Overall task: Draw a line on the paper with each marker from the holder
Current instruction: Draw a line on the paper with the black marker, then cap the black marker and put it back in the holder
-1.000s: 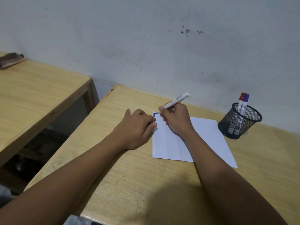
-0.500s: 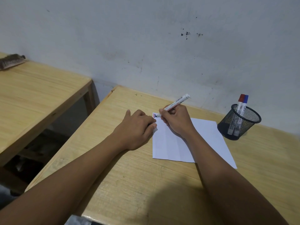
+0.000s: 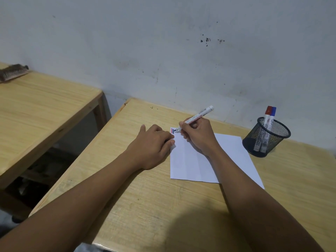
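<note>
A white sheet of paper (image 3: 231,157) lies on the wooden desk (image 3: 163,206). My right hand (image 3: 198,135) grips a white uncapped marker (image 3: 197,116), its dark tip touching the paper's far left corner, where short red and blue lines (image 3: 172,130) are drawn. My left hand (image 3: 154,145) rests knuckles-up with curled fingers on the paper's left edge; whether it hides anything I cannot tell. A black mesh holder (image 3: 267,138) at the back right holds a red-capped marker (image 3: 267,115) and a blue-capped marker (image 3: 272,115), both upright.
A stained white wall (image 3: 172,51) runs right behind the desk. A second wooden table (image 3: 41,106) stands to the left across a gap, with a brush (image 3: 12,72) on its far corner. The desk's near edge is at the bottom.
The marker tip has come down onto the paper's corner and a dark mark now shows under the red and blue lines. My left hand has stayed put.
</note>
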### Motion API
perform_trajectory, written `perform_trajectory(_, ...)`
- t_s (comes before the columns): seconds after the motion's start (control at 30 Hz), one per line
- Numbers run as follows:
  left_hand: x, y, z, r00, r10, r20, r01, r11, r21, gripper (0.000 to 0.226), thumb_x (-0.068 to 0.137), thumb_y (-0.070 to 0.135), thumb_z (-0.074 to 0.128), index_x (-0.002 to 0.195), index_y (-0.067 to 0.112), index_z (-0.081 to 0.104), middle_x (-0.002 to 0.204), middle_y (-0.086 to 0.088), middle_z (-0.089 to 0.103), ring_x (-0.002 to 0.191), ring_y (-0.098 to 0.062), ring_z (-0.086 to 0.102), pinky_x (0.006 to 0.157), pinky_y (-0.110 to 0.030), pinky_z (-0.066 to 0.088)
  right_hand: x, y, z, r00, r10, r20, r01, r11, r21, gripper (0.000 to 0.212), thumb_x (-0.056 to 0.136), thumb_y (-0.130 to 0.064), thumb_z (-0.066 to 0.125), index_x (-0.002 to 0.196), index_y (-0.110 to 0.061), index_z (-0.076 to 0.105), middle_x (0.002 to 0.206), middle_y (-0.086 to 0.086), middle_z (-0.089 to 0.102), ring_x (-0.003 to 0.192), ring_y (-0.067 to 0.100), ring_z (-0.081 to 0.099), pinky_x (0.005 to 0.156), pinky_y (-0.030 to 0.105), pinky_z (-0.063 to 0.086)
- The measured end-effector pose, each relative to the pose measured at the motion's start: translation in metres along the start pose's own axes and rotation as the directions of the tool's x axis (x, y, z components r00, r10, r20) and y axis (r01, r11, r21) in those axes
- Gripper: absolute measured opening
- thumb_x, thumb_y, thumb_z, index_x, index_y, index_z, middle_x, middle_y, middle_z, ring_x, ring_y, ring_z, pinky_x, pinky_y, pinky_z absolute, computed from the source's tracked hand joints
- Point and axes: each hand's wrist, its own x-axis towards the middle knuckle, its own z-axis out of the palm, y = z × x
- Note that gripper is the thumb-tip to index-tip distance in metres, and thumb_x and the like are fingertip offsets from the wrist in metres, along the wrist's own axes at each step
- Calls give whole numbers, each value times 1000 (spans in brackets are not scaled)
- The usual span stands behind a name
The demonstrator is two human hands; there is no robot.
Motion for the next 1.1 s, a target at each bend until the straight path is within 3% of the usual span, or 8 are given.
perform_trajectory(0.17,-2,3,-5,1000,3,14,-2,1000,-23,44,101,45,26,116,25,63,110,14,67,114,-12,48,98,-48,33,-6,-27,-19,992,40,-123,1,948,317,14,96,-12,70,89,0,72,70,12,67,59,19,58,53,26,49)
perform_trajectory(0.27,-6,10,-12,1000,2,-17,-2,1000,-20,44,99,47,26,109,25,63,107,12,67,108,-15,54,100,-48,34,-17,-57,-33,989,-30,-143,80,931,356,17,98,-14,67,88,0,72,72,13,67,58,18,59,53,23,51)
perform_trajectory(0.4,-7,26,-20,967,-109,-229,74,985,-154,26,99,44,40,104,35,64,116,23,65,109,-5,55,115,-52,26,-44,-97,-58,976,-121,-180,178,922,345,22,101,-15,63,86,-1,71,72,14,68,57,19,59,52,25,51)
perform_trajectory(0.47,2,41,-33,944,-160,-289,55,939,-340,16,98,46,50,100,38,65,104,27,66,100,4,57,109,-47,35,-61,-113,-70,965,-168,-203,226,921,316,21,101,-14,63,86,-2,71,72,14,69,58,20,59,52,26,50)
perform_trajectory(0.53,13,66,-54,929,-179,-324,-9,864,-504,13,95,44,60,99,36,69,97,26,69,93,2,63,89,-38,49,-78,-128,-81,952,-202,-231,267,917,297,19,100,-14,64,87,-2,72,72,14,69,58,21,58,51,28,48)
perform_trajectory(0.6,22,98,-80,916,-168,-365,-78,817,-572,8,94,36,65,96,32,72,96,22,71,89,0,64,69,-22,47,-94,-141,-91,937,-230,-263,301,914,273,21,99,-16,66,93,3,73,74,13,70,59,20,58,52,28,48)
perform_trajectory(0.67,28,128,-100,903,-147,-403,-134,796,-590,7,94,33,67,94,31,73,97,20,72,87,1,65,62,-12,41,-108,-154,-102,918,-257,-302,337,907,253,27,99,-18,67,99,8,73,75,12,70,61,20,58,53,28,49)
perform_trajectory(1.1,27,235,-163,867,40,-497,-332,790,-515,13,92,29,69,101,23,76,93,12,74,89,-7,67,64,-6,42,-191,-215,-159,839,-417,-351,471,878,82,18,98,-18,68,89,-5,76,76,8,72,63,16,60,55,28,51)
